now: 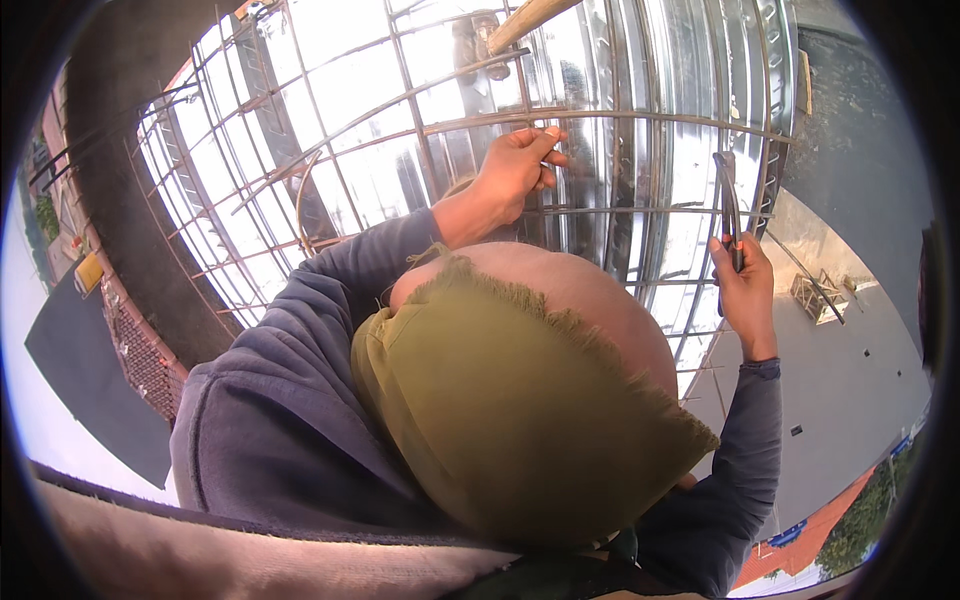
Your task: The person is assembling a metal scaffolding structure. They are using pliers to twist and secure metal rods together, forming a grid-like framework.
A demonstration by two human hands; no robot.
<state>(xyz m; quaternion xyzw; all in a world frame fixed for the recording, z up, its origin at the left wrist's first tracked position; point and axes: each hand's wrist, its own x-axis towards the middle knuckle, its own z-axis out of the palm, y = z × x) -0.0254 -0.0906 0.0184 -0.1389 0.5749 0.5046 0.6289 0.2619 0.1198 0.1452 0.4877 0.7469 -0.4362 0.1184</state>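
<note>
My left hand [512, 172] is closed in a pinch just below a long steel bar [620, 115] of the rebar grid. Whatever sits between its fingertips, if anything, is too small to make out. Farther right, my right hand [748, 285] grips the handles of dark metal pincers [728, 195], whose head points away from me near the grid's right edge. The rebar grid [400, 95] lies over shiny ribbed metal decking [655, 60]. Between my arms rises what looks like my bent knee [590, 285], bare beyond the frayed edge of olive cloth [510, 400].
A hammer with a wooden handle [535, 18] rests on the grid at the top. Beyond the decking's right edge is a grey surface [850, 400] with a small wooden frame [818, 298]. A brown strip [110, 190] runs along the left, beside roof tiles [140, 350].
</note>
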